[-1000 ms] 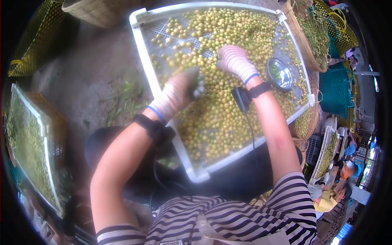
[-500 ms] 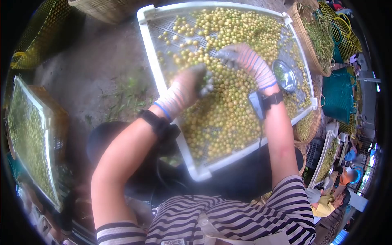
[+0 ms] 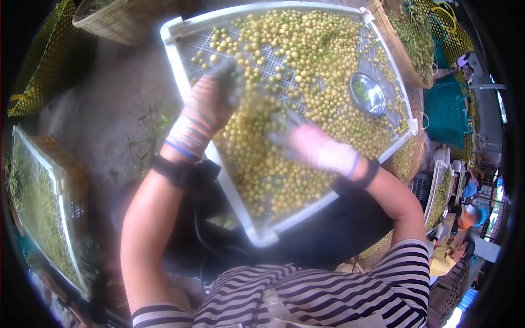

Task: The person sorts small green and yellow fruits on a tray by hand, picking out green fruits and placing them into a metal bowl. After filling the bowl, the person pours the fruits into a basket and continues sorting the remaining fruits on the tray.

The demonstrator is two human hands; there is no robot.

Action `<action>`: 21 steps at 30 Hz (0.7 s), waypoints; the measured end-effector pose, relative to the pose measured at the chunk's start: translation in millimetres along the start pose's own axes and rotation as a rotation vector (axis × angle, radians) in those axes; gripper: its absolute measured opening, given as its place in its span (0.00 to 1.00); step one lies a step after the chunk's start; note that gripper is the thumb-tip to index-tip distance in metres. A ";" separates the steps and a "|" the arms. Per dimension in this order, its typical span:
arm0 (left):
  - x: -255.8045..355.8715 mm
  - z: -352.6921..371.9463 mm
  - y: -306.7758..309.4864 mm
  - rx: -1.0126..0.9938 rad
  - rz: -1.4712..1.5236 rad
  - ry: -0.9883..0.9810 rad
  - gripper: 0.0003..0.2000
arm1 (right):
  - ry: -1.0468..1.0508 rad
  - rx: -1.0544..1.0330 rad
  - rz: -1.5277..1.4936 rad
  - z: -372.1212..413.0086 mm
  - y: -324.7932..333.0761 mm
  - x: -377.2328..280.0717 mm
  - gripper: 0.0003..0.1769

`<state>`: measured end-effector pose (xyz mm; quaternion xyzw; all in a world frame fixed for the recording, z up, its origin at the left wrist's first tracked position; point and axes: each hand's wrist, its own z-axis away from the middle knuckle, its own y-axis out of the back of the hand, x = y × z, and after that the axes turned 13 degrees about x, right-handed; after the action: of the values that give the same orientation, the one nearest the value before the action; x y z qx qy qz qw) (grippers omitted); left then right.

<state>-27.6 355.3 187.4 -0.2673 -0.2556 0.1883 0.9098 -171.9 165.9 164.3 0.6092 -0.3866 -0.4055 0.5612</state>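
A white-framed mesh tray (image 3: 205,131) is spread with small round yellow-green fruits (image 3: 298,41). My left hand (image 3: 210,95), in a striped knit glove with grey fingers, hangs over the tray's left side; its fingers are smeared by motion. My right hand (image 3: 311,143) is gloved too, low over the fruits at mid-tray, its blurred fingers stretched out and apart. Between the two hands the fruits blur as they move. A shiny metal bowl (image 3: 371,98) with a little green in it sits among the fruits on the right.
Another white-framed tray (image 3: 60,202) of green produce stands at the left. Beyond the right edge are a woven basket (image 3: 396,38) of stems and a teal basket (image 3: 445,112). A wicker basket (image 3: 112,22) is at the top left. Other people (image 3: 454,240) sit at the far right.
My left hand has moved up and left, toward the tray's left side. My right hand has come down and away from the top, fingers now spread over the fruits.
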 end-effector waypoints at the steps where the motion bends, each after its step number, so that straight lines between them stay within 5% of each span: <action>1: 1.6 3.5 -3.8 -0.001 -0.003 0.001 0.10 | 0.050 -0.131 -0.163 9.2 17.2 4.7 0.23; 3: 0.8 10.9 -10.3 0.046 -0.044 -0.111 0.11 | -0.032 -0.315 -0.348 8.1 48.8 14.1 0.18; 7: 5.2 10.8 -10.0 -0.002 -0.047 -0.105 0.12 | -0.431 -0.054 -0.202 -30.3 26.2 92.6 0.21; 9: 8.7 11.0 -7.7 -0.005 -0.018 -0.112 0.11 | -0.425 0.131 0.059 -50.0 0.2 120.2 0.27; 12: 21.1 4.6 -0.3 0.000 0.030 -0.108 0.11 | -0.560 -0.155 0.110 -65.3 -3.1 117.3 0.34; 16: 31.0 17.4 -3.6 0.037 0.038 -0.146 0.11 | -0.242 -0.545 0.197 -56.1 22.6 94.9 0.28; 19: 36.0 1.9 14.4 -0.191 0.043 -0.019 0.07 | -0.473 -0.658 0.040 -58.8 63.3 69.2 0.22; 21: 32.2 -2.7 15.7 -0.179 0.042 0.039 0.06 | -0.423 -0.498 0.111 -49.7 49.6 70.7 0.17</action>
<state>-3.5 382.0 188.1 -0.3563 -0.2477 0.1785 0.8831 -100.2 115.3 211.6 0.3337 -0.4163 -0.5737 0.6214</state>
